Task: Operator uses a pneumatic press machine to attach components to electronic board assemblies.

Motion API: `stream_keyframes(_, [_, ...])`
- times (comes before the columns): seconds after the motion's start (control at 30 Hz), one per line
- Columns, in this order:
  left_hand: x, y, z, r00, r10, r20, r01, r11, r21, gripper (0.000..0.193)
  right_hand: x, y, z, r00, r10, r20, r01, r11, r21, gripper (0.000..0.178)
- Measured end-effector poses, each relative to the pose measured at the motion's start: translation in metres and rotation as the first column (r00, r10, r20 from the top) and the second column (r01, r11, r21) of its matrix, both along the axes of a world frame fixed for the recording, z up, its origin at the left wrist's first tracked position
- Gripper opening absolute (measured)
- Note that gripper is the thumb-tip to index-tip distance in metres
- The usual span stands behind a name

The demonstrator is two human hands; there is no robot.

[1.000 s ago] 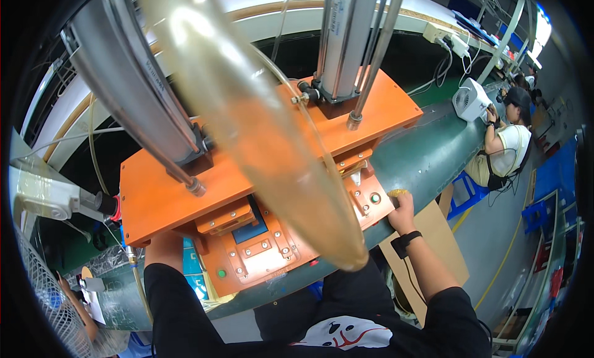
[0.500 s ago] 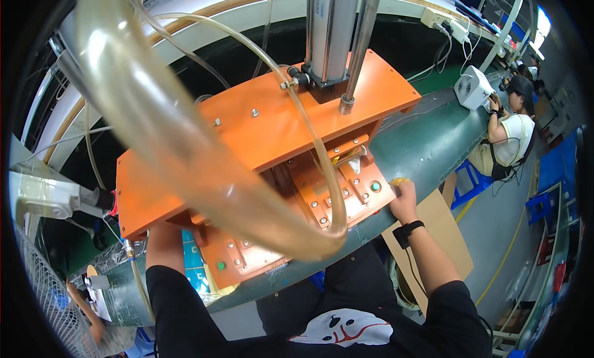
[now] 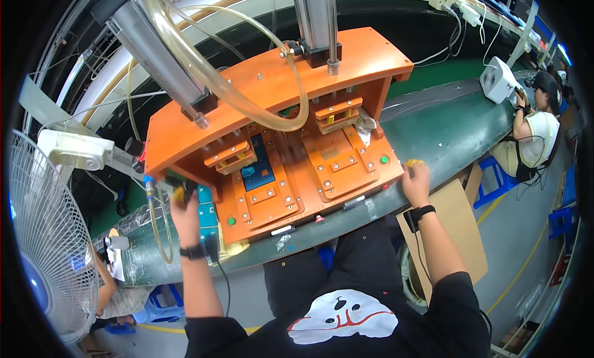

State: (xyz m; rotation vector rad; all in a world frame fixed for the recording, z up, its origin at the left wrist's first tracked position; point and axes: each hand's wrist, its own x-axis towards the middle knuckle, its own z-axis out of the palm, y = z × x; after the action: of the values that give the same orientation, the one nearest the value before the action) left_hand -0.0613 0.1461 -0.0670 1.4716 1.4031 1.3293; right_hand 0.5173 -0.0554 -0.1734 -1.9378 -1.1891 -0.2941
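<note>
My left hand [image 3: 184, 217], with yellow on its fingertips, is at the left side of an orange two-station press [image 3: 303, 172]. Its fingers are curled beside a dark piece whose kind I cannot make out. Near the press's right front corner, my right hand [image 3: 416, 183] is closed, a yellow covering on its fingers; whatever is inside it is hidden. A dark blue flat panel [image 3: 258, 163] lies in the left fixture, partly under the raised press block. The right fixture [image 3: 337, 157] shows bare orange plates. Green buttons [image 3: 385, 160] sit at the front corners.
Teal flat pieces [image 3: 208, 215] lie left of the press. A clear hose [image 3: 216, 86] loops above it between two metal cylinders. A white fan [image 3: 497, 79] and a seated person [image 3: 535, 120] are at the right. A caged fan [image 3: 52, 234] stands at the left; cardboard [image 3: 451, 234] leans at the right.
My view has shifted back, so the hose blocks less of the press. The left arm has come out from beneath the press's left side, and the hand now shows. My right hand stays by the right corner.
</note>
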Motion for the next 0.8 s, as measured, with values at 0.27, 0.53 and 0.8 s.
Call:
stream_keyframes(0.27, [0.012,-0.202,0.011,0.995,0.1,0.028,-0.101,0.994,0.043,0.039,0.0,0.004,-0.007,0.999,0.024,0.046,-0.023,1.0,-0.014,0.014])
stream_keyframes(0.53, [0.065,-0.212,0.043,0.919,-0.248,-0.307,0.323,0.919,0.224,0.066,-0.002,0.0,0.0,0.995,0.025,0.101,-0.024,1.0,-0.014,0.014])
stream_keyframes(0.8, [0.106,-0.102,0.071,0.733,-0.226,-0.642,0.474,0.846,0.244,0.059,-0.001,0.001,-0.003,0.996,-0.001,0.092,0.003,1.0,-0.022,0.017])
